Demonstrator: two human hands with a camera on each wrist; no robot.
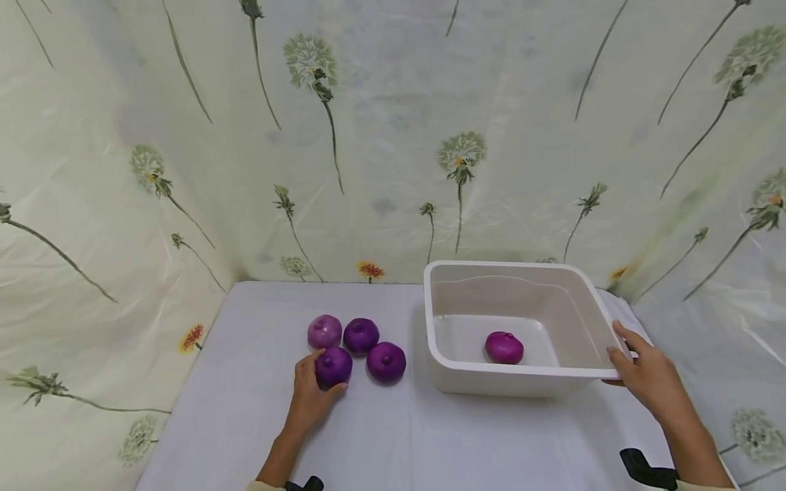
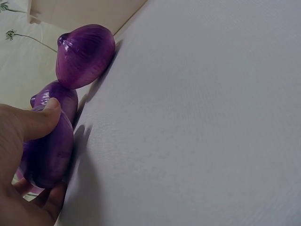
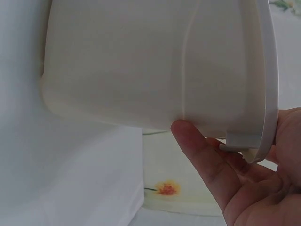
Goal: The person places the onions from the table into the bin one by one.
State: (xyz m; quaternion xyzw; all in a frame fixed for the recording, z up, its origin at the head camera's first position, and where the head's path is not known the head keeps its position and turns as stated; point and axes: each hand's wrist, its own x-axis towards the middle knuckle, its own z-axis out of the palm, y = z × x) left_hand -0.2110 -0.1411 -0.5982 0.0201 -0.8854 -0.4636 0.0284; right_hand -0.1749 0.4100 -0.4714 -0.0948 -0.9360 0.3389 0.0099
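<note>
My left hand [image 1: 312,397] grips a dark purple onion [image 1: 334,367], the nearest of a small cluster on the table; in the left wrist view the thumb lies over the onion [image 2: 49,153] and fingers curl beneath it. Close around it sit a paler onion [image 1: 324,332] and two dark ones, one behind [image 1: 361,336] and one to the right [image 1: 386,362]. My right hand [image 1: 647,372] holds the right rim of a white plastic tub [image 1: 500,383], thumb on top and fingers under the edge. Inside the tub, on its floor, rests a magenta onion [image 1: 504,348].
A white cloth covers the table [image 1: 393,443]. Behind and at both sides hangs a pale sheet [image 1: 393,136] printed with dandelions, meeting the table's back edge. The tub stands at the back right, its walls rising well above the onions.
</note>
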